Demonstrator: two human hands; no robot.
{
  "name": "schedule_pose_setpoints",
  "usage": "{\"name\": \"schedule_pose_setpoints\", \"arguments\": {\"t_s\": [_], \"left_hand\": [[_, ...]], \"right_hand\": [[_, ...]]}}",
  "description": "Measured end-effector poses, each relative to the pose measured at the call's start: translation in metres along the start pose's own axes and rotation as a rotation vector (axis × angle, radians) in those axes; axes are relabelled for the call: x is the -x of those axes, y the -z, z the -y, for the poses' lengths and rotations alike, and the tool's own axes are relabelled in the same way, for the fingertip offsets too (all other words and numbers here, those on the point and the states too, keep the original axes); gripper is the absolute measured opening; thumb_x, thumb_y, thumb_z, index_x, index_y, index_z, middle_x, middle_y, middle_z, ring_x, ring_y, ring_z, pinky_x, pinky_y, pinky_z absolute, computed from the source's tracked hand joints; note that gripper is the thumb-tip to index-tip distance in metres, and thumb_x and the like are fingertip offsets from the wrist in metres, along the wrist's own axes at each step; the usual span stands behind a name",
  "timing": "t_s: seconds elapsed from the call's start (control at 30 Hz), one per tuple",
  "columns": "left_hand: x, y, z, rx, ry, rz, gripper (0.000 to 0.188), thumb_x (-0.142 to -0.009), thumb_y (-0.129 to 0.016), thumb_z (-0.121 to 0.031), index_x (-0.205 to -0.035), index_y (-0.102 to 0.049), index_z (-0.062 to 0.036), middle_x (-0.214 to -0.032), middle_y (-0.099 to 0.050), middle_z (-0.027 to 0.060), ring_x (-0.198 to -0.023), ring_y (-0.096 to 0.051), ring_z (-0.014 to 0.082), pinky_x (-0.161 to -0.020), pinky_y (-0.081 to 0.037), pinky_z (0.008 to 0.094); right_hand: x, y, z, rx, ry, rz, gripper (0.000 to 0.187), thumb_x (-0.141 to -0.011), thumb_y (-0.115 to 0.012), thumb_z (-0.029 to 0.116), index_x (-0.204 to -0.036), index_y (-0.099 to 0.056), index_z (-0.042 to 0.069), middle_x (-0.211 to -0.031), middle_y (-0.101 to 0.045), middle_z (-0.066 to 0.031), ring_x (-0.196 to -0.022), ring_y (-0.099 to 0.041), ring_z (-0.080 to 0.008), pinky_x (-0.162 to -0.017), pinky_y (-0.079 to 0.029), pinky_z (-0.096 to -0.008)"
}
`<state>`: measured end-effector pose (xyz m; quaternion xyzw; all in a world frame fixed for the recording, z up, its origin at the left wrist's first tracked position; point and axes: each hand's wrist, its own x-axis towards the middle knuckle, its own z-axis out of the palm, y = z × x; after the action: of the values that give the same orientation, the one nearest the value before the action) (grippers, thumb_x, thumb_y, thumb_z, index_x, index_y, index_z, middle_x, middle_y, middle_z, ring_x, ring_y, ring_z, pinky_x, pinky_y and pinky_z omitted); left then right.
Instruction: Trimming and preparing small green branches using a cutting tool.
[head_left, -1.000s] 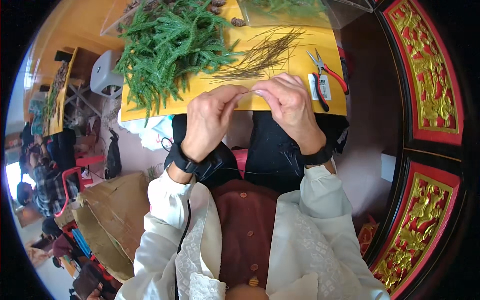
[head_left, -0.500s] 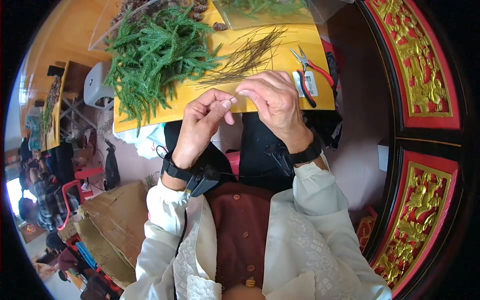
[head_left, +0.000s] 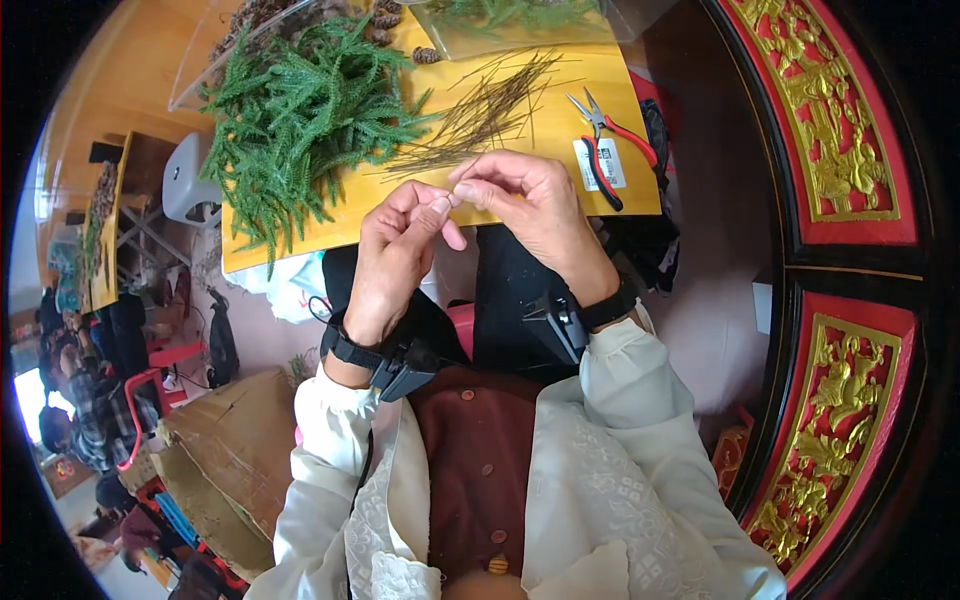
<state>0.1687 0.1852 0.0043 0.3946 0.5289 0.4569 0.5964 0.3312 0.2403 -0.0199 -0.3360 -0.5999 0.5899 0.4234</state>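
Note:
Over the front edge of the yellow table, my left hand (head_left: 400,235) and my right hand (head_left: 530,205) meet, each with thumb and forefinger pinched. Between the fingertips is a thin brown wire, mostly hidden by the fingers and hard to make out. Just beyond my hands lies a loose bundle of thin brown wires (head_left: 490,115). A heap of green artificial pine sprigs (head_left: 305,115) covers the table's left part. To the right, pliers (head_left: 600,130) with red and black handles lie with their jaws pointing away, partly over a white label (head_left: 605,165).
Clear plastic boxes stand at the back, one holding greenery (head_left: 510,18); pine cones (head_left: 426,55) lie nearby. A cardboard box (head_left: 235,430) is at my left. Carved red and gold panels (head_left: 800,110) line the right. Other people (head_left: 90,400) sit far left.
My right hand has come lower and closer to the left, so the fingertips now meet. The view has shifted slightly, and the table things lie a little further left.

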Motion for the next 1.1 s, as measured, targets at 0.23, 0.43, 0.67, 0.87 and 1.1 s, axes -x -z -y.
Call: {"name": "schedule_pose_setpoints", "arguments": {"t_s": [0.23,0.43,0.67,0.87,1.1], "left_hand": [[0.000,-0.010,0.002,-0.059,0.022,0.007,0.014,-0.097,-0.052,-0.016,-0.096,-0.059,-0.0046,-0.067,-0.063,0.0002,-0.042,-0.034,-0.0005,-0.039,-0.024,0.0168],[-0.006,-0.018,0.018,-0.694,-0.357,-0.135,0.017,-0.096,-0.055,-0.017,-0.089,-0.059,-0.0019,-0.065,-0.063,0.0034,-0.043,-0.045,0.0057,-0.043,-0.037,0.0209],[-0.005,-0.026,0.019,-0.928,-0.388,-0.202,0.013,-0.093,-0.056,-0.020,-0.089,-0.063,-0.0088,-0.057,-0.060,0.0056,-0.049,-0.058,0.0227,-0.048,-0.043,0.0319],[-0.002,-0.024,0.023,-0.559,-0.162,-0.092,0.015,-0.095,-0.055,-0.015,-0.091,-0.063,-0.0036,-0.054,-0.057,0.0024,-0.044,-0.052,0.0098,-0.044,-0.039,0.0253],[-0.002,-0.025,0.018,-0.342,-0.100,-0.061,0.019,-0.097,-0.052,-0.016,-0.091,-0.062,-0.0002,-0.057,-0.057,0.0024,-0.042,-0.048,0.0066,-0.042,-0.036,0.0205]], "right_hand": [[0.002,0.006,-0.006,0.026,-0.036,-0.068,0.011,-0.088,-0.064,0.009,-0.089,-0.066,-0.003,-0.082,-0.065,-0.0010,-0.077,-0.055,-0.0048,-0.070,-0.044,-0.0204],[0.004,0.007,-0.009,0.120,-0.030,-0.098,0.010,-0.087,-0.065,0.008,-0.087,-0.066,-0.002,-0.079,-0.064,0.0001,-0.072,-0.052,-0.0040,-0.065,-0.042,-0.0198],[0.006,0.010,-0.015,0.018,-0.076,-0.160,0.010,-0.086,-0.066,0.009,-0.086,-0.066,-0.001,-0.072,-0.059,0.0033,-0.065,-0.046,-0.0031,-0.060,-0.037,-0.0193],[0.004,0.020,-0.015,0.011,-0.147,-0.180,0.012,-0.086,-0.066,0.010,-0.086,-0.066,-0.001,-0.071,-0.056,0.0042,-0.067,-0.046,-0.0026,-0.061,-0.036,-0.0187],[-0.001,0.023,-0.008,-0.171,-0.072,-0.426,0.014,-0.089,-0.063,0.012,-0.089,-0.067,-0.001,-0.071,-0.057,0.0032,-0.066,-0.046,-0.0045,-0.061,-0.036,-0.0186]]}}
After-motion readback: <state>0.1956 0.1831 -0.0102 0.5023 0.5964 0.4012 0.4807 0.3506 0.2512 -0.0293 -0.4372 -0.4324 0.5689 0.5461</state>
